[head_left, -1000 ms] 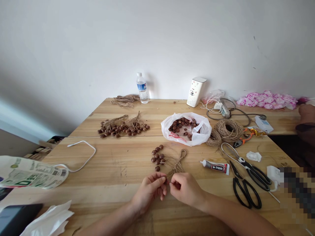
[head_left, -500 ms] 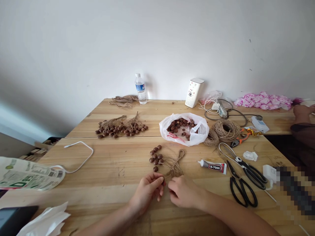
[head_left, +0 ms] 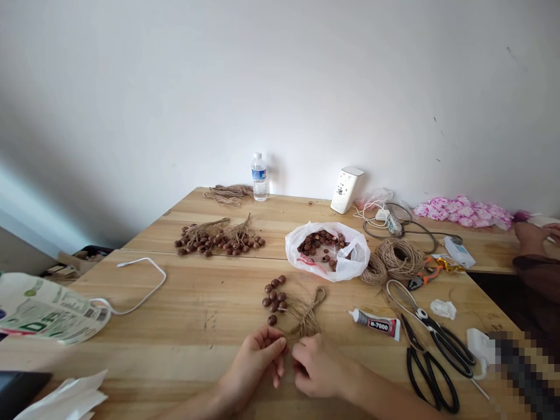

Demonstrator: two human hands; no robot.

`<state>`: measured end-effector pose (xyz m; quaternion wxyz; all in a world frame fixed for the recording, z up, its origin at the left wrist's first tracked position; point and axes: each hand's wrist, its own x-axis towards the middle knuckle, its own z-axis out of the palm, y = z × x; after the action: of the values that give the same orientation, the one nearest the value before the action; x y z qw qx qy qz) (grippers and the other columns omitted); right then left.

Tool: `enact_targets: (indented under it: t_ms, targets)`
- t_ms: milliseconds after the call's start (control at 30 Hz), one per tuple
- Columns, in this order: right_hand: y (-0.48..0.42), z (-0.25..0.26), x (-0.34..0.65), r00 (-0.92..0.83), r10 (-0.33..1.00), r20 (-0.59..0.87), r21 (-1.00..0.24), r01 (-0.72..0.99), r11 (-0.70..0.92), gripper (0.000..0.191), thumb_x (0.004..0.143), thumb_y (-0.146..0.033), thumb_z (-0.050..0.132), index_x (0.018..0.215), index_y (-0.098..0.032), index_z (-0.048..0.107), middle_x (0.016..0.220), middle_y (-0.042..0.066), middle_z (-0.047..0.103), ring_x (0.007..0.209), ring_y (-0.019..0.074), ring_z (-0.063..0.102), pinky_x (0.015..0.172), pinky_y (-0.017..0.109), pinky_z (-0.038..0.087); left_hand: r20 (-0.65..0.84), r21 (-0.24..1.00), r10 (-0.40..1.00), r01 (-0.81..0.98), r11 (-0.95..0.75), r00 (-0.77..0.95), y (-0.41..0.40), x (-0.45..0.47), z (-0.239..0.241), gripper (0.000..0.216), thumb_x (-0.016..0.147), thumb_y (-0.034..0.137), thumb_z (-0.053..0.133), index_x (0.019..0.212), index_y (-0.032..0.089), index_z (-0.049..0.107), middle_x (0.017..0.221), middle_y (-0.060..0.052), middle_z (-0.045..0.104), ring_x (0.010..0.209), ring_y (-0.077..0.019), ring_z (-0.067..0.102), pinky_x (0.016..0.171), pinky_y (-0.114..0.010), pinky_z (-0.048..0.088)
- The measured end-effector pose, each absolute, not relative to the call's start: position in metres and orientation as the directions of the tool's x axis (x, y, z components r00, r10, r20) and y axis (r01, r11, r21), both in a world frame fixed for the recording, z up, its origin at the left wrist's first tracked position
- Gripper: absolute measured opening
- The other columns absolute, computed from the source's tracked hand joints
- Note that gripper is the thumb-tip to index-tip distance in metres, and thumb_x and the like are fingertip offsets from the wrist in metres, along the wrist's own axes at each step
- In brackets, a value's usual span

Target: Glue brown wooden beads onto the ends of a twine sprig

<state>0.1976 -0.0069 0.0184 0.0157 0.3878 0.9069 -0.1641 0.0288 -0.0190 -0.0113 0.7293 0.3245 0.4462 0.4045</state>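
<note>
My left hand [head_left: 258, 364] and my right hand [head_left: 317, 367] meet near the table's front edge, fingers pinched together over the near end of a jute twine bundle [head_left: 306, 312]. What sits between the fingertips is too small to make out. Just beyond the hands, several brown nuts [head_left: 273, 294] tied on twine lie in a small cluster. A white plastic bag [head_left: 352, 262] holding more nuts lies further back.
Right of my hands lie a glue tube [head_left: 376, 324], black scissors [head_left: 431, 350], pliers and a twine coil [head_left: 396, 256]. Finished nut strings [head_left: 219, 238] lie at back left, a water bottle [head_left: 259, 177] by the wall. Another person's arm [head_left: 536, 245] rests at far right.
The camera has tilted upward, so everything sits lower in view. My hands have stayed pinched together at the twine's near end, shifting only slightly.
</note>
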Motion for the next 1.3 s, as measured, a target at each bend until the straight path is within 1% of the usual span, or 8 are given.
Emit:
enact_targets:
  t_ms: [133, 433, 667, 867, 1133, 1300]
  targets:
    - [-0.005, 0.019, 0.198, -0.704, 0.695, -0.147, -0.312, 0.700, 0.642, 0.014, 0.073, -0.025, 0.053, 0.077, -0.017, 0.064, 0.072, 0.004, 0.067, 0.060, 0.0178, 0.059, 0.055, 0.025, 0.037, -0.390, 0.824, 0.883, -0.328, 0.462, 0.263, -0.018, 0.029, -0.011, 0.037, 0.063, 0.044, 0.074, 0.073, 0.016, 0.052, 0.057, 0.002, 0.063, 0.036, -0.0089, 0.051, 0.033, -0.019, 0.041]
    - [-0.007, 0.015, 0.197, -0.686, 0.715, -0.138, -0.293, 0.718, 0.632, 0.014, 0.073, -0.025, 0.052, 0.079, -0.017, 0.063, 0.073, 0.005, 0.067, 0.060, 0.0179, 0.059, 0.054, 0.025, 0.036, -0.389, 0.827, 0.885, -0.325, 0.458, 0.257, -0.019, 0.029, -0.007, 0.037, 0.065, 0.045, 0.074, 0.074, 0.016, 0.053, 0.057, 0.003, 0.062, 0.036, -0.0078, 0.051, 0.033, -0.019, 0.041]
    - [-0.005, 0.015, 0.197, -0.695, 0.706, -0.136, -0.307, 0.707, 0.637, 0.013, 0.074, -0.025, 0.053, 0.077, -0.016, 0.063, 0.072, 0.005, 0.067, 0.061, 0.0178, 0.059, 0.055, 0.025, 0.036, -0.391, 0.822, 0.883, -0.332, 0.462, 0.260, -0.019, 0.030, -0.006, 0.038, 0.063, 0.045, 0.075, 0.074, 0.016, 0.052, 0.058, 0.003, 0.062, 0.037, -0.0078, 0.051, 0.033, -0.019, 0.041]
    - [-0.006, 0.015, 0.197, -0.706, 0.693, -0.145, -0.285, 0.700, 0.654, 0.015, 0.075, -0.027, 0.052, 0.079, -0.017, 0.063, 0.072, 0.004, 0.067, 0.060, 0.0174, 0.059, 0.054, 0.025, 0.035, -0.394, 0.824, 0.880, -0.323, 0.466, 0.265, -0.018, 0.030, -0.006, 0.039, 0.063, 0.046, 0.074, 0.074, 0.016, 0.052, 0.057, 0.003, 0.061, 0.038, -0.0081, 0.051, 0.034, -0.019, 0.041]
    - [-0.004, 0.008, 0.198, -0.744, 0.661, -0.102, -0.253, 0.662, 0.706, 0.017, 0.075, -0.027, 0.051, 0.074, -0.017, 0.066, 0.070, 0.004, 0.067, 0.058, 0.0163, 0.058, 0.052, 0.025, 0.032, -0.380, 0.825, 0.884, -0.334, 0.457, 0.272, -0.019, 0.029, -0.011, 0.037, 0.065, 0.044, 0.073, 0.077, 0.016, 0.051, 0.063, 0.001, 0.064, 0.039, -0.0084, 0.052, 0.033, -0.019, 0.041]
    - [-0.005, 0.004, 0.198, -0.732, 0.677, -0.083, -0.219, 0.676, 0.704, 0.019, 0.075, -0.028, 0.051, 0.075, -0.017, 0.066, 0.069, 0.005, 0.068, 0.056, 0.0163, 0.057, 0.051, 0.026, 0.031, -0.370, 0.823, 0.888, -0.347, 0.450, 0.273, -0.019, 0.028, -0.011, 0.037, 0.066, 0.043, 0.073, 0.078, 0.015, 0.051, 0.061, 0.002, 0.063, 0.038, -0.0080, 0.052, 0.034, -0.019, 0.041]
